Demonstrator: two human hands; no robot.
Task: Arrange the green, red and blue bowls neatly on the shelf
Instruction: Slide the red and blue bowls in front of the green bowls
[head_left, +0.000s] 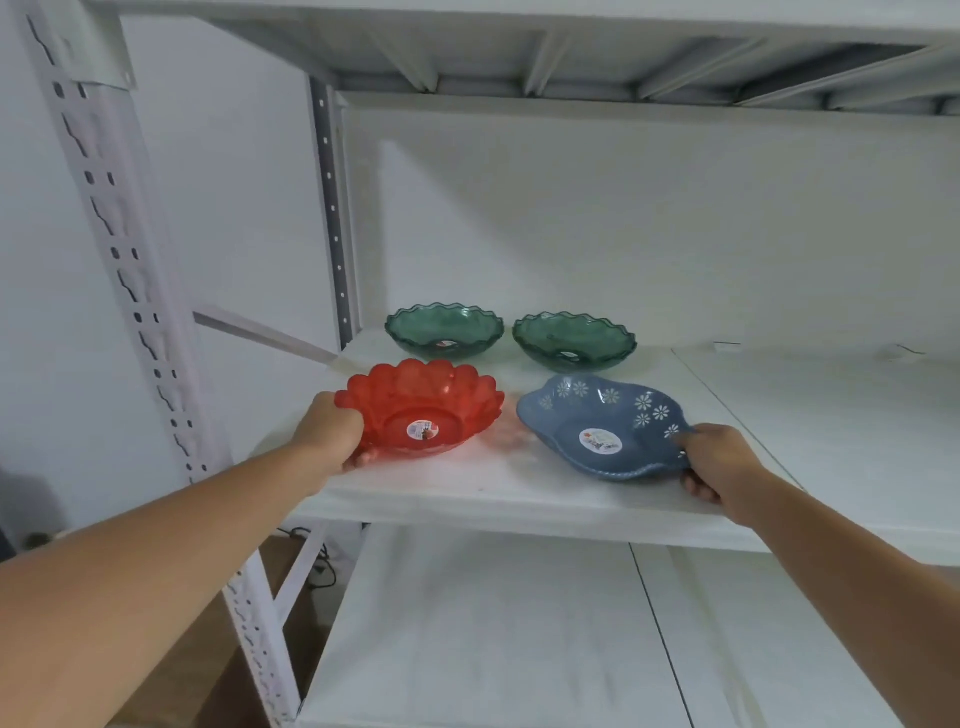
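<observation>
Placement step here: left hand (332, 428) with its grip grasping the red bowl (421, 408), right hand (714, 457) pinching the blue bowl (605, 426), green bowls (444, 330) just beyond. Next, square both, then release.

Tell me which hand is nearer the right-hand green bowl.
Right. The right hand grips the blue bowl directly in front of that green bowl; the left hand holds the red bowl, farther left.

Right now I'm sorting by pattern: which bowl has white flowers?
The blue bowl, front right, held by the right hand; the red and green ones are plain.
</observation>
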